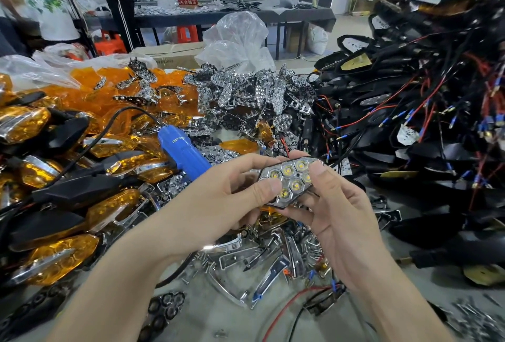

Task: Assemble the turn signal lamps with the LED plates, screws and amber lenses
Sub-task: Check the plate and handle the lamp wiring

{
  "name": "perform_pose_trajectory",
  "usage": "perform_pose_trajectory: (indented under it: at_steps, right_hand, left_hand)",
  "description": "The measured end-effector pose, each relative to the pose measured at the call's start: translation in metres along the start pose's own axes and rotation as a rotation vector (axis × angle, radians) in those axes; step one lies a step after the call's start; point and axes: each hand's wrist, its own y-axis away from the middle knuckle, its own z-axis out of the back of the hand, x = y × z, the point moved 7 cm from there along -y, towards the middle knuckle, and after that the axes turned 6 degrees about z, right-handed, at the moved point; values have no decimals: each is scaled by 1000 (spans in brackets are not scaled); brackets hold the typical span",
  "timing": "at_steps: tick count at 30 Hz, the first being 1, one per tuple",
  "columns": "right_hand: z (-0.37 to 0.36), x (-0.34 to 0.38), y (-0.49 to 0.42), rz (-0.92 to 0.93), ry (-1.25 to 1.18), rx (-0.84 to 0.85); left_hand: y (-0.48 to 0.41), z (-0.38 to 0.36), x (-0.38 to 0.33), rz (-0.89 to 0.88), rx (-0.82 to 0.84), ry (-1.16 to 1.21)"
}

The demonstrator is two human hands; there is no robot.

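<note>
Centre of frame, held above the bench: a chrome honeycomb LED plate (291, 181) of glossy mirror-finish plastic. It is elongated and tapers to the left, with 6 hexagonal cells showing, each with a yellow chip at its base; a dark edge runs under its lower rim. The left hand (218, 202) pinches the tapered end, thumb pad flat on the lower-left face, fingers curled close underneath. The right hand (336, 213) grips the wide end, thumb over the upper-right corner, fingers wrapped below; both grips are narrow and closed on the plate. Just left of the hands lies a blue plastic electric screwdriver (183, 150), a smooth cylinder with a black cord at its far end. Left side of frame: finished lamps with faceted amber lenses (27, 122) and matte black angular shells. Behind them, a heap of loose translucent orange lenses (90, 95). Upper centre: a pile of bare chrome reflector plates (246, 90) in front of a crumpled clear plastic bag (237, 38). Right side: a tangled stack of black lamp housings (410, 122) with red and black wires and blue terminals. Below the hands: curved chrome trim strips (246, 254) with small screws scattered among them on the grey bench.
</note>
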Motion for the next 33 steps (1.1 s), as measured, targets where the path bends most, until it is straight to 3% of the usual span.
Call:
perform_pose_trajectory:
  at_steps: [13,20,33]
  right_hand:
    - [2,-5,0,-18,-31,46]
    - [9,-1,-4,25,192,43]
    - [11,-9,-6,-39,175,12]
  left_hand:
    - [3,-1,-1,28,11,16]
    - [0,2,2,1,-27,-42]
    - [-4,4,9,32,-76,-106]
